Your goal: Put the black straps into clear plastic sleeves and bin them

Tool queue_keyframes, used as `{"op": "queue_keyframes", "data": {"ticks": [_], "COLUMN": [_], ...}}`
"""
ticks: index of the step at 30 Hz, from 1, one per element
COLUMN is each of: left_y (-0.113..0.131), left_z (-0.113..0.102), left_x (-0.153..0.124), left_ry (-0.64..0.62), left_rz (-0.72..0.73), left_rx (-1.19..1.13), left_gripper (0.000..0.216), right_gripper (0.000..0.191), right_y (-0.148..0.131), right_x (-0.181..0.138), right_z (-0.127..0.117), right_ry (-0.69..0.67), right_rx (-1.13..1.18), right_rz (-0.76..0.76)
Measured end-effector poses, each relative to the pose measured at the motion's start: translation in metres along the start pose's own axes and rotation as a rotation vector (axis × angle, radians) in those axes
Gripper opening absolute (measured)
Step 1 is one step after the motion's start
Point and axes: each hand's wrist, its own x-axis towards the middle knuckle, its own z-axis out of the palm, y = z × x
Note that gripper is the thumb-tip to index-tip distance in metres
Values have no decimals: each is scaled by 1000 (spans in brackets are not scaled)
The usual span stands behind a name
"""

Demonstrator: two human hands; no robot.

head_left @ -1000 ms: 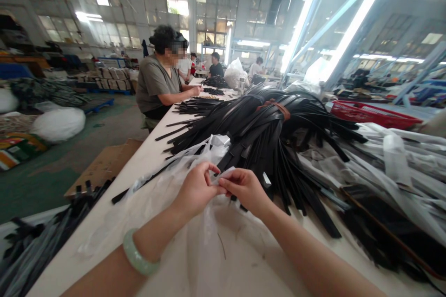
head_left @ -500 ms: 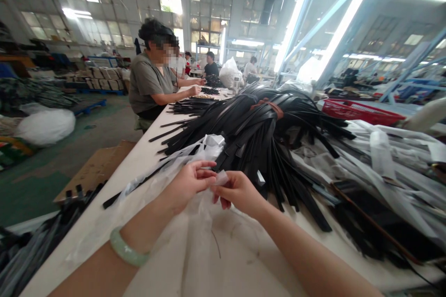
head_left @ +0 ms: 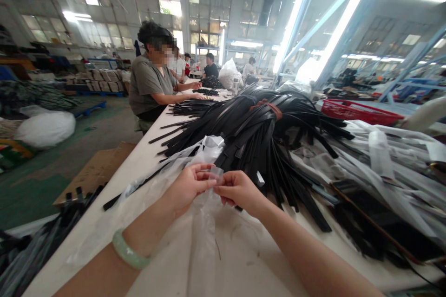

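Both my hands meet over the pale table (head_left: pixel 244 269), at the end of a long clear plastic sleeve (head_left: pixel 204 236) that hangs down toward me. My left hand (head_left: pixel 190 188) pinches one side of its upper end between thumb and fingers. Against the other side, my right hand (head_left: pixel 240 190) has thumb and forefinger closed on the film. More clear plastic sleeves (head_left: pixel 167 167) lie under and left of my left hand. Just beyond my hands spreads a large bundle of flat black straps (head_left: pixel 258 134), bound with a brownish tie (head_left: pixel 268 106).
At right lie a dark phone-like slab (head_left: pixel 383 218) and a pile of plastic-wrapped strips (head_left: pixel 393 158), with a red basket (head_left: pixel 358 111) behind. A co-worker (head_left: pixel 149 79) stands at the table's far left side. A cardboard box (head_left: pixel 97 171) sits on the floor below the left edge.
The plastic's end now stands up wider between my fingertips, and my right hand has shifted slightly. The co-worker's hands have moved a little over the table.
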Motion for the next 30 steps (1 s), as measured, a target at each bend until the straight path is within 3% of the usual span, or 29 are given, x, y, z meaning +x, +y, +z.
{"op": "queue_keyframes", "data": {"ticks": [4, 7, 10, 11, 13, 16, 18, 21, 24, 27, 30], "left_y": [1, 1, 1, 1, 1, 0, -1, -1, 1, 2, 1], "left_z": [2, 1, 1, 1, 1, 1, 2, 5, 9, 11, 11], "left_x": [0, -1, 0, 0, 0, 2, 2, 1, -2, -2, -2], "left_ry": [20, 5, 40, 57, 80, 82, 61, 16, 3, 2, -7], "left_rz": [121, 164, 190, 202, 224, 243, 252, 258, 278, 294, 282], "left_rx": [39, 77, 136, 157, 188, 216, 223, 237, 290, 317, 294], "left_gripper": [48, 51, 53, 52, 49, 45, 42, 41, 42, 43, 45], "right_gripper": [25, 27, 34, 37, 41, 45, 46, 42, 36, 36, 37], "right_y": [-5, -7, -8, -9, -11, -11, -7, 2, 5, -4, -19], "right_x": [-4, -6, -4, -2, 2, 8, 11, 16, 18, 11, -3], "right_z": [3, 5, -5, -11, -30, -60, -74, -79, -75, -71, -64], "right_ry": [-43, -101, -249, -231, 14, 575, 713, 718, 661, 488, 220], "right_rx": [13, 16, -58, -109, -301, -737, -910, -887, -588, -322, 58], "right_rz": [31, 4, -18, -5, 9, -3, 33, 45, 5, 20, -138]}}
